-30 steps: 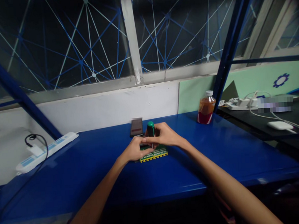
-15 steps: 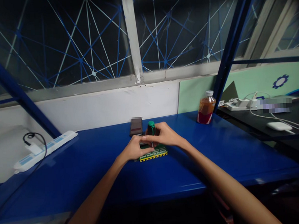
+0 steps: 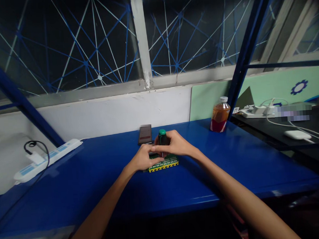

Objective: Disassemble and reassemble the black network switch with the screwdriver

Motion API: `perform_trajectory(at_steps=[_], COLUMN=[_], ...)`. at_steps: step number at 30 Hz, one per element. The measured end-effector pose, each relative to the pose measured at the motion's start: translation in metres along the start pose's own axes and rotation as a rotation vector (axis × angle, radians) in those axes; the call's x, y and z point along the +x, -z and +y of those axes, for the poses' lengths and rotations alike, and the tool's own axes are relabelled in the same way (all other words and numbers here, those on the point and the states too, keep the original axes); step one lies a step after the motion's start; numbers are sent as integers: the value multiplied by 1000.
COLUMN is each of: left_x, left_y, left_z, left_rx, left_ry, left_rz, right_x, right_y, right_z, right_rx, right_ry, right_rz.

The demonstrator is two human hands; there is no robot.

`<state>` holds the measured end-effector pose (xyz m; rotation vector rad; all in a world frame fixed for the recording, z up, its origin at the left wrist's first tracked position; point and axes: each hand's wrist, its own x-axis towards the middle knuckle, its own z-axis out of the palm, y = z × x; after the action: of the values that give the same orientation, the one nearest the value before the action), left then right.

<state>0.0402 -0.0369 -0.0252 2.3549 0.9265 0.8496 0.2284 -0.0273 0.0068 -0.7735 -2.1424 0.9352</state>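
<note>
A screwdriver (image 3: 162, 135) with a green-topped black handle stands nearly upright in my right hand (image 3: 175, 143), whose fingers wrap round the handle. Its shaft points down at a green circuit board (image 3: 171, 160) with a yellow toothed strip along the near edge. My left hand (image 3: 145, 157) is closed at the board's left side, its thumb lying over the board close to the shaft. Both hands meet in front of the handle. The screwdriver's tip and most of my left fingertips are hidden.
The board lies on a blue table (image 3: 106, 187). Behind it is a phone (image 3: 145, 134). A drink bottle (image 3: 219, 115) stands at the back right, and a white power strip (image 3: 52, 158) with a black cable lies at the left. Cables (image 3: 297, 123) run over a black table at the right.
The screwdriver handle has turned slightly in my right hand and its top has shifted a little to the right. My left hand and the board stay in place.
</note>
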Motion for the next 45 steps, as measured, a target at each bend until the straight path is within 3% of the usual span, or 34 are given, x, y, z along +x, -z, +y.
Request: perform_trajectory(at_steps=[18,28,36,45], left_x=[1,1,-1,0], left_y=[0,-3,1,0], left_z=[3,-2,2,0], left_rx=[-23,-26,-27,-22], left_ry=[-50,-2,10,63], left_rz=[-23,17,-58,-35], right_x=[1,0,1,0], right_y=[0,-1,0,-1], right_z=[4,3,3,2], right_rx=[-7,-9,5,56], right_ry=[21,19,31,25], right_rz=[29,19,25,37])
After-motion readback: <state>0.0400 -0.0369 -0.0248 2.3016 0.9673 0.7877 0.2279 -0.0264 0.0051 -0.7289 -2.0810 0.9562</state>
